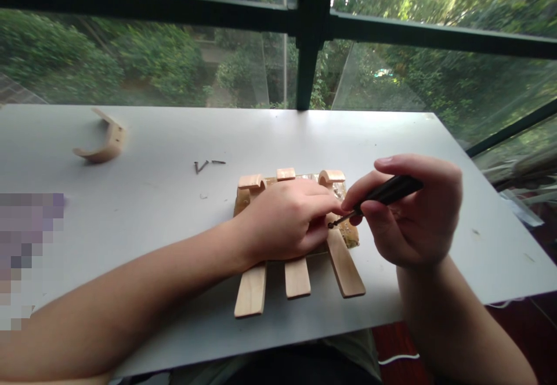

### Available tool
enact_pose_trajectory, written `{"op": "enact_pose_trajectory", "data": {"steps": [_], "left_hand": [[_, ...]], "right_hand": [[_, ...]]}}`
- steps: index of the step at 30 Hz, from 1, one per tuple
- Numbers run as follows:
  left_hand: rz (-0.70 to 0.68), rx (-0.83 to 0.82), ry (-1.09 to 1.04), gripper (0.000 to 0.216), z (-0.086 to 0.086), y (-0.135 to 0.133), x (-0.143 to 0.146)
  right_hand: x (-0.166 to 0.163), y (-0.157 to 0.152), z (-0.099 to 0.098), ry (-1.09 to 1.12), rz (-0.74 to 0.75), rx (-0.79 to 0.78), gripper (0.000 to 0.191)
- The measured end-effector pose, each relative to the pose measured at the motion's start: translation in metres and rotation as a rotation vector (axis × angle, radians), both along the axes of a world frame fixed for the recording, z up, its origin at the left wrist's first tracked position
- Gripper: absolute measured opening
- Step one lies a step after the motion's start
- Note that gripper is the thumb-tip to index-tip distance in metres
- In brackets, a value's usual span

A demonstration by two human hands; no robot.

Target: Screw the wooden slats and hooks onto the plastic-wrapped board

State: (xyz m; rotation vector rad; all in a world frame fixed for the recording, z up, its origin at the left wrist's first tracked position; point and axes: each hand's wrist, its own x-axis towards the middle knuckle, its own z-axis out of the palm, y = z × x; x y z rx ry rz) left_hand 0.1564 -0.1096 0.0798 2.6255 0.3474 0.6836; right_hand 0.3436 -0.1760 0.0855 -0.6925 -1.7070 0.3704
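Observation:
A small wooden assembly (297, 274) of three curved slats on a flat board lies near the table's front edge. My left hand (287, 222) rests on top of it, fingers curled and pressing it down, fingertips pinched near the right slat (346, 269). My right hand (413, 211) is closed around a black-handled screwdriver (389, 190). Its thin tip points left and down at the spot beside my left fingertips. Whatever sits under the tip is hidden by my fingers.
A loose curved wooden piece (104, 141) lies at the far left of the white table (174, 211). A few small dark screws (204, 165) lie behind the assembly. A window with greenery runs along the table's far edge. A blurred patch covers the left side.

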Motion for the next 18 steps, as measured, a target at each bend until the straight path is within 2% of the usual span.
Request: {"op": "enact_pose_trajectory", "data": {"steps": [13,18], "left_hand": [[-0.041,-0.054,0.067,0.014,0.0066,-0.0004,0.0035],[-0.051,-0.027,0.102,0.022,0.0057,0.0012,0.0040]], "right_hand": [[0.0010,0.0013,0.0011,-0.024,-0.005,0.020,0.060],[-0.0017,0.0031,0.0007,-0.023,-0.023,0.059,0.061]]}}
